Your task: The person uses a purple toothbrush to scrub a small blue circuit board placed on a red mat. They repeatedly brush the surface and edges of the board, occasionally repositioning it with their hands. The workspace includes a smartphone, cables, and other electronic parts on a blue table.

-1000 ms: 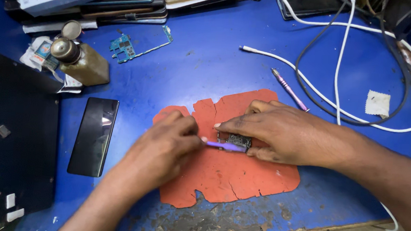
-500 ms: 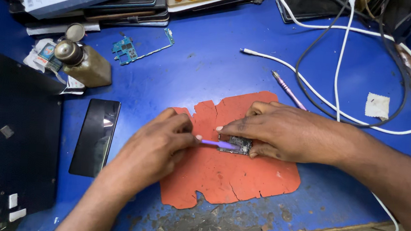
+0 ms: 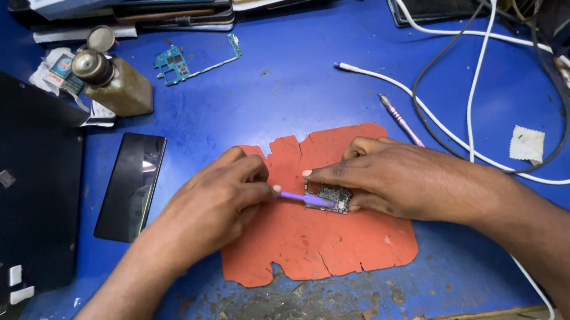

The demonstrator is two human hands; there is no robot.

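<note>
Both hands work a circuit board [image 3: 328, 199] (phone [image 3: 130, 185] nearby).

Bright, even overhead light, soft shadows, glare on the black phone [image 3: 130, 185], sharp focus.

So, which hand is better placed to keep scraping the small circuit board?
Left. The left hand already grips the thin purple plastic tool, tip on the small dark circuit board. The right hand pins that board onto the orange mat.

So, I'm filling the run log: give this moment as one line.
left hand: holds purple tool | right hand: pins small circuit board | tool tip on board | surface: orange mat
</note>
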